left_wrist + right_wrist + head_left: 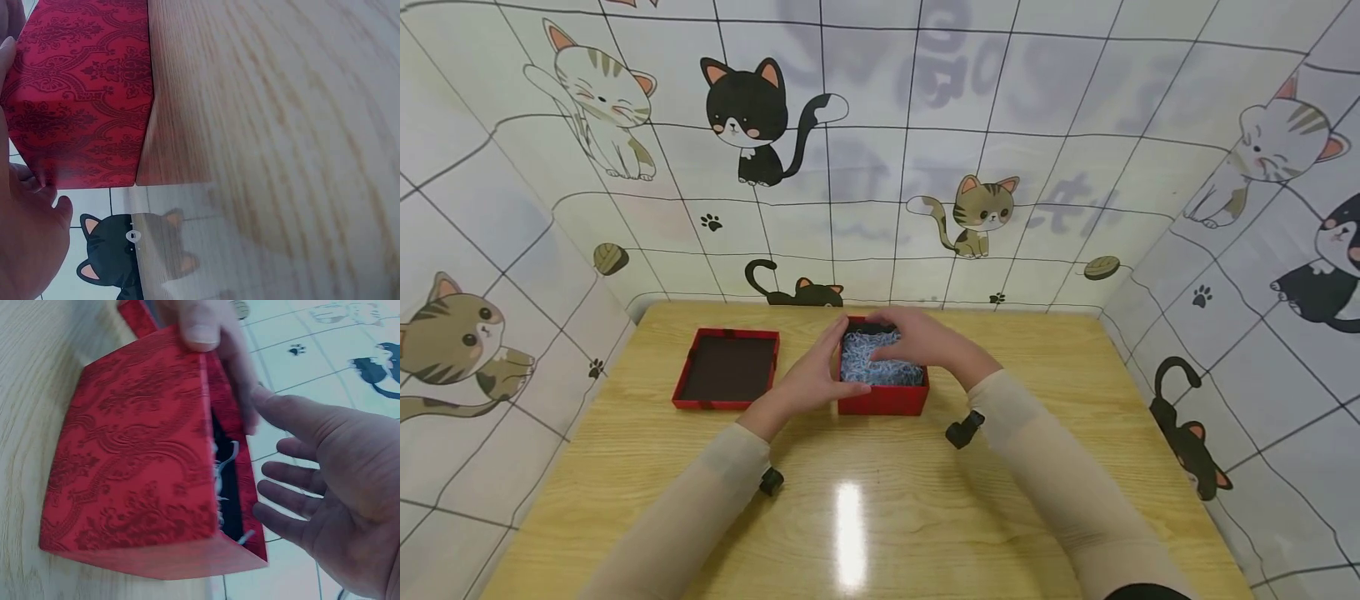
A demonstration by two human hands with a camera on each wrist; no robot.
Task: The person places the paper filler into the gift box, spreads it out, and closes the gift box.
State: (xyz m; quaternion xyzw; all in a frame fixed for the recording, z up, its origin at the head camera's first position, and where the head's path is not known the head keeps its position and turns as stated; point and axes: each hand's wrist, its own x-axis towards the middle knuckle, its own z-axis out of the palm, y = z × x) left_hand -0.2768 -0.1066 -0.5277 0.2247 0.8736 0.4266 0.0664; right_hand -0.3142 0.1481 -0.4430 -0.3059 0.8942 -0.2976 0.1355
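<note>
A red patterned gift box [883, 402] stands uncovered on the wooden table, its inside filled with pale blue shredded paper [859, 354]. My left hand [809, 379] holds the box at its left side, thumb at the front rim and fingers along the side wall. In the right wrist view the thumb [200, 334] of that hand presses on the box corner. My right hand [925, 337] hovers over the right part of the box with loosely bent fingers and holds nothing. The right wrist view shows its palm and fingers [294, 497] beside the opening, apart from the rim.
Left of the box lies its red lid [732, 368], dark inside facing up. The wooden table [1015, 367] meets a tiled cat-print wall covering [872, 167] at the back and sides. Each wrist carries a small black camera [964, 429].
</note>
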